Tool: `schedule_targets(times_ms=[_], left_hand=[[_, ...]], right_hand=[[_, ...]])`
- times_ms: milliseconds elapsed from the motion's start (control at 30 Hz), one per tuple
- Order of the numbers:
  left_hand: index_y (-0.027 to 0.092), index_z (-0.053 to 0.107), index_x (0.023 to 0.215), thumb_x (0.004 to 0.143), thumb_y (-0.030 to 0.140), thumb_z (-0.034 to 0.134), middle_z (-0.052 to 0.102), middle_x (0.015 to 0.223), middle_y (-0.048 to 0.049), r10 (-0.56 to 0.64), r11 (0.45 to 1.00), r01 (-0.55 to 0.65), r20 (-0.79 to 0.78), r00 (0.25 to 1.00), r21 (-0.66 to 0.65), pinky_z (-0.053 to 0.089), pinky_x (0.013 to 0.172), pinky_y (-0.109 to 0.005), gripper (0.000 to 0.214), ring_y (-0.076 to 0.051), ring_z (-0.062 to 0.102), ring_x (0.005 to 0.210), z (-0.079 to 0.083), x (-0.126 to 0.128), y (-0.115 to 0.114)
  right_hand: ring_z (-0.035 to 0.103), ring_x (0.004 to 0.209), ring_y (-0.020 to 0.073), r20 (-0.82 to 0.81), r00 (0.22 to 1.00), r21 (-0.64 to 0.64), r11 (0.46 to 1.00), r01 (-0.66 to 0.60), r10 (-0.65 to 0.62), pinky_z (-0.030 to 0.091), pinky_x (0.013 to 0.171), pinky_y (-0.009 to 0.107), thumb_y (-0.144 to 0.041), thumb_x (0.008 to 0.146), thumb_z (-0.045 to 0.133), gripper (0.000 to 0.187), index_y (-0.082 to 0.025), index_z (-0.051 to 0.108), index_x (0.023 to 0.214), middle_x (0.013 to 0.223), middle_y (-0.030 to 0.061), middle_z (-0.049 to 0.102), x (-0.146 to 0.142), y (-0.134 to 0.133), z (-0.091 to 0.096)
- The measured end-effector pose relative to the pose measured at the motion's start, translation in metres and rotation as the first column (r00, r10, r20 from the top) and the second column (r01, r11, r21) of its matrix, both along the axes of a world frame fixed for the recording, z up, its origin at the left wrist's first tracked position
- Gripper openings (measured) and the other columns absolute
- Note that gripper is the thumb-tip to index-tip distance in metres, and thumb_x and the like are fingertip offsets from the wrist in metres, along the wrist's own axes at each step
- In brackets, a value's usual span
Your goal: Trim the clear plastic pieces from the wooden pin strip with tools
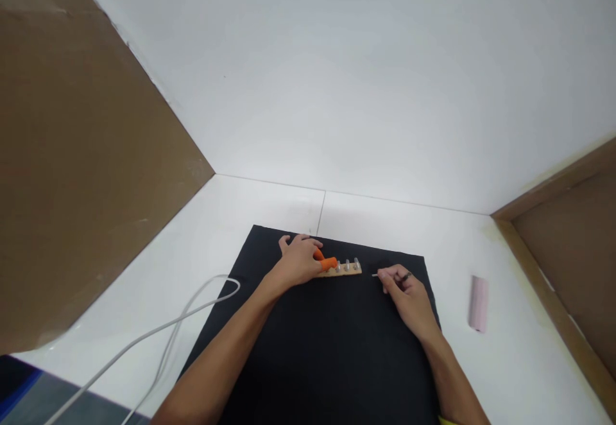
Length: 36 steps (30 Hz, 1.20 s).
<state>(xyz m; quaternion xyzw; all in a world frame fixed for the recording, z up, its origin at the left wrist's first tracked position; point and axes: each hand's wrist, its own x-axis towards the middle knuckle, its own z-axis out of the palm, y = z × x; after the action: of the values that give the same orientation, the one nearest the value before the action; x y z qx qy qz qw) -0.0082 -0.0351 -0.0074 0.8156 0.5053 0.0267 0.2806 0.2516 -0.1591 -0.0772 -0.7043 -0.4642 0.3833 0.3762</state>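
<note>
My left hand (301, 261) lies over the left part of a narrow wooden strip (342, 272), its fingers curled around an orange-handled tool (328, 263). Two orange parts show beside the fingers; the rest of that tool is hidden. Several small clear tubes (347, 264) stand in a row along the strip's right part. To the right, my right hand (404, 290) is closed in a pinch on a thin rod (374, 275). The rod's pale tip points left toward the strip, apart from it, and a dark bit shows behind the fingers.
Both hands are over a black mat (327, 348) on a white table (231, 213). A pale pink block (478, 303) sits right of the mat. A looped white cable (183, 316) reaches the mat's left edge. Brown panels (96, 155) and a white wall (337, 78) enclose the space.
</note>
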Motion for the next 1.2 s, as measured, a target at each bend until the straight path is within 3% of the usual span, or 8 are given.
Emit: schedule_targets(times_ms=[200, 467, 633, 833, 967, 1100, 1200], left_hand=[[0.019, 0.066, 0.134, 0.105, 0.036, 0.066, 0.067, 0.138, -0.0124, -0.015, 1.0, 0.015, 0.026, 1.0, -0.026, 0.062, 0.099, -0.047, 0.034, -0.026, 0.07, 0.117, 0.005, -0.001, 0.001], [0.019, 0.066, 0.134, 0.104, 0.036, 0.066, 0.066, 0.141, -0.0127, 0.008, 1.0, -0.006, 0.161, 0.987, -0.011, 0.06, 0.104, -0.05, 0.034, -0.027, 0.068, 0.122, 0.031, -0.003, -0.002], [0.018, 0.073, 0.124, 0.106, 0.041, 0.063, 0.066, 0.146, -0.0122, 0.063, 0.998, -0.068, 0.235, 0.97, 0.012, 0.038, 0.125, -0.062, 0.031, -0.031, 0.056, 0.144, 0.032, -0.001, -0.006], [0.024, 0.078, 0.116, 0.104, 0.04, 0.063, 0.069, 0.148, -0.0081, -0.002, 0.999, 0.011, 0.253, 0.968, -0.033, 0.027, 0.129, -0.062, 0.025, -0.031, 0.054, 0.148, 0.025, -0.001, -0.009], [0.029, 0.077, 0.122, 0.096, 0.052, 0.071, 0.063, 0.157, -0.0072, -0.032, 0.998, 0.042, 0.219, 0.975, -0.04, 0.018, 0.13, -0.063, 0.035, -0.036, 0.044, 0.156, 0.026, -0.001, -0.012], [0.026, 0.08, 0.113, 0.079, 0.063, 0.085, 0.059, 0.16, -0.0099, -0.072, 0.996, 0.079, 0.162, 0.984, -0.036, 0.01, 0.129, -0.069, 0.05, -0.044, 0.034, 0.16, 0.028, 0.002, -0.016], [0.026, 0.081, 0.109, 0.073, 0.059, 0.092, 0.057, 0.162, -0.0103, -0.09, 0.996, 0.092, 0.128, 0.988, -0.006, 0.006, 0.129, -0.07, 0.05, -0.046, 0.029, 0.162, 0.024, 0.006, -0.02]], right_hand=[[0.072, 0.102, 0.0206, -0.002, 1.0, -0.005, 1.0, -0.001, 0.001, 0.063, 0.089, 0.041, -0.044, 0.102, 0.067, 0.034, -0.019, 0.069, 0.125, 0.123, 0.0075, 0.072, 0.001, 0.0, -0.001], [0.072, 0.102, 0.0205, -0.005, 1.0, 0.002, 1.0, 0.003, -0.003, 0.063, 0.088, 0.041, -0.044, 0.102, 0.067, 0.033, -0.019, 0.069, 0.124, 0.123, 0.0073, 0.072, 0.002, 0.0, -0.001], [0.072, 0.102, 0.0206, 0.0, 1.0, 0.006, 1.0, 0.004, -0.004, 0.063, 0.089, 0.041, -0.044, 0.102, 0.067, 0.034, -0.019, 0.069, 0.124, 0.123, 0.0074, 0.072, 0.002, 0.0, -0.001], [0.072, 0.1, 0.02, -0.001, 1.0, 0.026, 1.0, 0.011, -0.011, 0.063, 0.088, 0.041, -0.044, 0.102, 0.067, 0.033, -0.019, 0.069, 0.123, 0.122, 0.0072, 0.073, 0.001, 0.0, -0.001], [0.072, 0.099, 0.0194, 0.0, 1.0, 0.015, 1.0, 0.005, -0.005, 0.063, 0.086, 0.04, -0.044, 0.102, 0.067, 0.032, -0.019, 0.069, 0.122, 0.12, 0.0068, 0.073, 0.001, 0.0, -0.001], [0.072, 0.099, 0.0197, -0.001, 1.0, 0.001, 1.0, -0.002, 0.002, 0.063, 0.087, 0.04, -0.044, 0.103, 0.067, 0.032, -0.019, 0.069, 0.122, 0.121, 0.0069, 0.073, 0.002, 0.0, -0.001], [0.072, 0.101, 0.0201, -0.006, 1.0, -0.004, 1.0, -0.003, 0.003, 0.063, 0.088, 0.041, -0.044, 0.102, 0.067, 0.033, -0.019, 0.069, 0.123, 0.122, 0.0071, 0.073, 0.002, 0.0, -0.001]])
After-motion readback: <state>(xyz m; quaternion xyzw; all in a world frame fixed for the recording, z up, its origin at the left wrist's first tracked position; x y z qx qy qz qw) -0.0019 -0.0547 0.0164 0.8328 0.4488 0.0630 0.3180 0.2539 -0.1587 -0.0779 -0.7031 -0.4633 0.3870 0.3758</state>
